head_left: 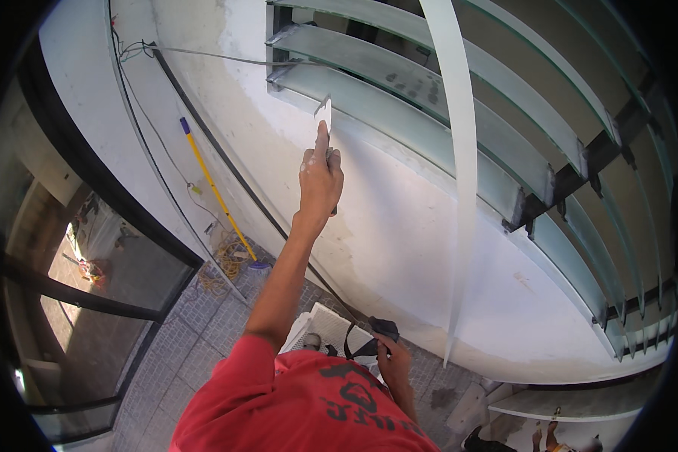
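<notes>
My left hand (pixel 321 177) is raised at the end of an outstretched arm, wrapped round the handle of a putty knife (pixel 324 113). Its forefinger lies along the pale blade, whose tip is at the lower edge of a louvred window (pixel 399 98). Around it is the white, patchy wall (pixel 384 218). Low and close to my body, my right hand (pixel 395 368) has its fingers bent at a black, strap-like cloth item (pixel 385 328). My red shirt hides part of that hand and what lies below it.
A pale upright strip (pixel 463 143) crosses the window. A yellow pole (pixel 212 181) leans left, near coiled yellow cord (pixel 230 260). Below stands a white perforated surface (pixel 331 325). Dark-framed glass (pixel 90 279) is at left. Another person's hand (pixel 551 435) shows lower right.
</notes>
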`<state>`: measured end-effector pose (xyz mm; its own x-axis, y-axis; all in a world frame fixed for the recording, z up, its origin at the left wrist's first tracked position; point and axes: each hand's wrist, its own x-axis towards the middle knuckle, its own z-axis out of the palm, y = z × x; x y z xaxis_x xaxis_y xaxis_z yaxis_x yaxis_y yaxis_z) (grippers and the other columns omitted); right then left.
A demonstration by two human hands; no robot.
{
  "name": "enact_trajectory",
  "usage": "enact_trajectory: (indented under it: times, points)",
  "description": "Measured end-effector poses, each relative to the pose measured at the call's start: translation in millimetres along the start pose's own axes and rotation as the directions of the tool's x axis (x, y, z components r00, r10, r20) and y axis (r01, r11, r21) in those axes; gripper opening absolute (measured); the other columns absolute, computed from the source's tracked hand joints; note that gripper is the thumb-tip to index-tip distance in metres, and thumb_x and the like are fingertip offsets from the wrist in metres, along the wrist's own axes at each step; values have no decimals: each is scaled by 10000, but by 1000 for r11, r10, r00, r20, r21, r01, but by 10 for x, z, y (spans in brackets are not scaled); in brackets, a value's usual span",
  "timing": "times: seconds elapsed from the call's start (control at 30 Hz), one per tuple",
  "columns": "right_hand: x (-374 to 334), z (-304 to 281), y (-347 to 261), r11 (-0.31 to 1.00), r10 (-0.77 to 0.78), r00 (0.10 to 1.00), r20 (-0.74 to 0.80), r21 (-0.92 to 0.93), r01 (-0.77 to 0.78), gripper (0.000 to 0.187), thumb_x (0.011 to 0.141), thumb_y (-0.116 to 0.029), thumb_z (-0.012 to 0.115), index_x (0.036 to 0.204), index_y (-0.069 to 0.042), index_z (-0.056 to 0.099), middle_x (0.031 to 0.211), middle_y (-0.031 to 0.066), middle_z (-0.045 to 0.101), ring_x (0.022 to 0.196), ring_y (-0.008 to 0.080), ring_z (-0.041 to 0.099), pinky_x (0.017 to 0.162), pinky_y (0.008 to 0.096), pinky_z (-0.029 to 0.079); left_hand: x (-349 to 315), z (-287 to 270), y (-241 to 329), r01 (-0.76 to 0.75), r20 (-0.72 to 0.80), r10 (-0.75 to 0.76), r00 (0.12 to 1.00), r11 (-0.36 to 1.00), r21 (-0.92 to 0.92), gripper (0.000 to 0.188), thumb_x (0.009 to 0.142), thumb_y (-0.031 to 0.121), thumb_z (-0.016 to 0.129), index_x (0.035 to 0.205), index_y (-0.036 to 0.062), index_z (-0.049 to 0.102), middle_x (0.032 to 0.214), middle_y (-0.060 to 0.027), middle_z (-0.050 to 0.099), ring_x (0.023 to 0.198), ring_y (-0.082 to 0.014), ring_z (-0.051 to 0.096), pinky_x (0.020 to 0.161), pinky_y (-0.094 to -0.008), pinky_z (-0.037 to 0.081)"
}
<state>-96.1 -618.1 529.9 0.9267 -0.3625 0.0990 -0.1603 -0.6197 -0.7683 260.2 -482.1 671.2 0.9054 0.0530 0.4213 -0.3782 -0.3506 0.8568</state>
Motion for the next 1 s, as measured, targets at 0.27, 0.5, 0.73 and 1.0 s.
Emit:
enact_trajectory:
  times: [0.27,0.5,0.73,1.0]
  points:
    - [43,26,18,998,13,1000,20,62,-15,234,906,-42,617,1093,-113,740,940,162,678,803,289,677,664,363,522,-31,-51,119,24,33,-21,999,995,-95,570,987,106,496,1529,38,331,863,-194,561,669,-264,598,653,-425,512]
    - [64,93,49,997,-22,1000,19,75,21,236,908,-43,614,1094,-117,739,962,168,681,830,304,681,671,366,522,-606,269,369,-28,193,51,980,992,-120,578,979,105,532,1533,133,368,879,-176,567,678,-232,564,635,-389,499]
    - [-105,-24,95,994,94,994,-48,68,-90,227,910,-50,623,1099,-107,735,954,171,684,841,307,676,702,364,518,-591,220,354,-38,199,43,979,999,-28,587,1010,138,508,1557,111,294,956,-216,564,799,-314,599,780,-440,489]
    - [-125,-68,79,917,299,952,-70,298,-266,199,957,-140,629,1093,-31,725,872,127,692,785,214,656,676,318,501,-731,255,355,231,263,-126,956,877,-420,621,1038,249,484,1587,166,205,960,-110,526,804,-135,594,604,-278,599]
